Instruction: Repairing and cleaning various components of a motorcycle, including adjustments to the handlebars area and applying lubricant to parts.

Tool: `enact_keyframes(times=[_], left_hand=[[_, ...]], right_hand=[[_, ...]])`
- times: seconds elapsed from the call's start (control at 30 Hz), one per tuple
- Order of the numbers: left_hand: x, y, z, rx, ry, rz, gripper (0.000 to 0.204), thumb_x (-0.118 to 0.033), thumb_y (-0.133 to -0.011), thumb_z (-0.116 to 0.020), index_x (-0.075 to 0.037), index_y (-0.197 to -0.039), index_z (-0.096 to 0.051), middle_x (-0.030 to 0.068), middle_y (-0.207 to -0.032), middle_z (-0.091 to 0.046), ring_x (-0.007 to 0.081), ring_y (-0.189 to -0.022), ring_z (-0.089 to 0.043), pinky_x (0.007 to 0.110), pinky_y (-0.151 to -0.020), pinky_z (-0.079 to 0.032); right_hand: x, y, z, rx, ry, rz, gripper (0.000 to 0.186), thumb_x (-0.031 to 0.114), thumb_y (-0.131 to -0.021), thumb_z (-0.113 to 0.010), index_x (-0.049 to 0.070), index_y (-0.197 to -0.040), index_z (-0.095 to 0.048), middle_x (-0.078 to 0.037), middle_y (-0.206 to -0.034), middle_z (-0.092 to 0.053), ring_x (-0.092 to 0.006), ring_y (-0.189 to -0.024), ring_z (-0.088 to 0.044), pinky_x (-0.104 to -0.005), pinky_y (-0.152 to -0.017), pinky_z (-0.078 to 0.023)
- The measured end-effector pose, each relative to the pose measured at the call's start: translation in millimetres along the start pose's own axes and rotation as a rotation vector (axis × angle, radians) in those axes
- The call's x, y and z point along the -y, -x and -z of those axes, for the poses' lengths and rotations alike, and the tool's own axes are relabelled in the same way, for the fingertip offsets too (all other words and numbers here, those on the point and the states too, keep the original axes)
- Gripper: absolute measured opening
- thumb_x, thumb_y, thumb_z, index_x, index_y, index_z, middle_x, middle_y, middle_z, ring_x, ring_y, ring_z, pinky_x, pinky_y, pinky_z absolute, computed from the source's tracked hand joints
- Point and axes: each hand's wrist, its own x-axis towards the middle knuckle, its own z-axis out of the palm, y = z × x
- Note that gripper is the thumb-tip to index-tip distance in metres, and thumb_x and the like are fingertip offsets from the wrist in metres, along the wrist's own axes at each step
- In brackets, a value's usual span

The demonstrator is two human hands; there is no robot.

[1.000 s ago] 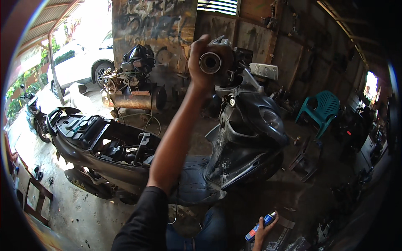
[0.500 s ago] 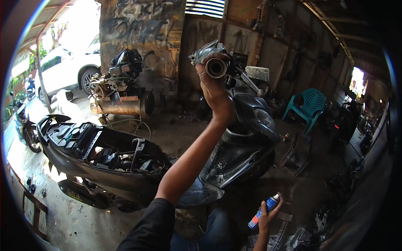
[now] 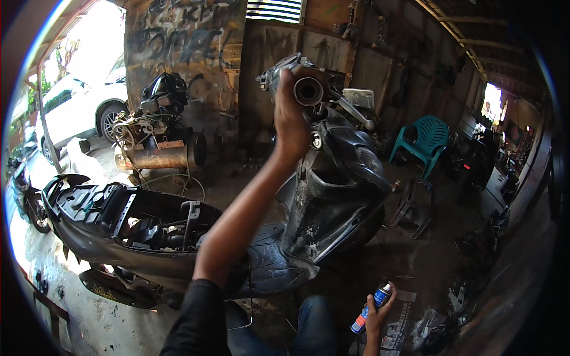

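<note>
A dark motor scooter (image 3: 332, 196) with its seat off stands side-on in front of me. My left hand (image 3: 291, 121) is raised, closed around the near end of its handlebar (image 3: 308, 91), whose round open tube end points at me. The fingers behind the bar are partly hidden. Beside the bar, a metal brake lever (image 3: 353, 113) with a ball tip slants down to the right. Low at the right, my right hand (image 3: 377, 311) grips a blue spray can (image 3: 369, 310), tilted with its top up and to the right.
The open underseat bay (image 3: 160, 222) shows parts inside. Behind it stands a rusty air compressor (image 3: 160, 155). A green plastic chair (image 3: 421, 142) is at the right, near a dark metal stand (image 3: 411, 209). Newspaper (image 3: 401, 326) lies on the floor by my right hand. A white car (image 3: 83, 110) is outside.
The whole view has shifted slightly, so the scene sits further left and higher. My left thumb now points more upward along the handlebar end. The right hand still holds the can, slightly lower in view.
</note>
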Motion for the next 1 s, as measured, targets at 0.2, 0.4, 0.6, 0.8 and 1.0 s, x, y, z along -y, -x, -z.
enact_keyframes(times=[0.2,0.4,0.6,0.8,1.0], left_hand=[[11.2,26.2,-39.2,-0.397,-0.075,-0.229,0.047,-0.035,-0.117,-0.029,0.001,-0.121,-0.059,0.0116,-0.114,-0.064,0.0158,-0.107,-0.063,0.031,-0.094,-0.052],[11.0,-51.3,32.8,0.398,-0.257,0.136,0.031,-0.017,-0.113,-0.042,0.002,-0.133,-0.055,0.0138,-0.096,-0.072,0.0205,-0.098,-0.07,0.032,-0.092,-0.053],[-2.5,-42.3,28.6,0.255,-0.583,-0.237,0.041,-0.028,-0.117,-0.036,0.002,-0.11,-0.063,0.0074,-0.092,-0.072,0.0139,-0.089,-0.07,0.029,-0.087,-0.054],[-7.3,7.7,-31.0,-0.273,-0.019,-0.07,0.062,-0.044,-0.118,-0.023,-0.005,-0.094,-0.064,0.0046,-0.089,-0.067,0.0123,-0.084,-0.062,0.029,-0.083,-0.05],[-4.5,-1.0,-22.8,-0.118,0.088,-0.02,0.062,-0.043,-0.117,-0.022,-0.004,-0.091,-0.063,0.0032,-0.082,-0.065,0.0133,-0.076,-0.059,0.029,-0.078,-0.05]], right_hand=[[51.8,-17.0,-22.2,0.123,-0.145,-0.029,0.071,0.008,-0.092,-0.074,0.008,-0.154,-0.04,-0.014,-0.13,-0.052,-0.017,-0.081,-0.065,-0.0339,-0.072,-0.058],[203.9,-83.1,-27.9,0.093,0.07,0.722,0.078,0.006,-0.086,-0.082,0.003,-0.154,-0.043,-0.017,-0.137,-0.056,-0.0303,-0.124,-0.058,-0.0462,-0.113,-0.045],[347.2,-139.1,-61.7,0.117,0.137,1.398,0.079,0.0,-0.081,-0.083,0.017,-0.152,-0.052,-0.016,-0.123,-0.059,-0.036,-0.108,-0.067,-0.0459,-0.085,-0.058],[399.7,-163.2,-101.3,0.206,0.202,1.486,0.076,0.003,-0.082,-0.082,0.023,-0.15,-0.053,-0.014,-0.126,-0.056,-0.0361,-0.097,-0.074,-0.0468,-0.077,-0.066],[413.8,-173.8,-107.4,0.255,0.312,1.42,0.068,0.0,-0.085,-0.079,0.015,-0.147,-0.055,-0.013,-0.12,-0.061,-0.0323,-0.1,-0.071,-0.0423,-0.081,-0.061]])
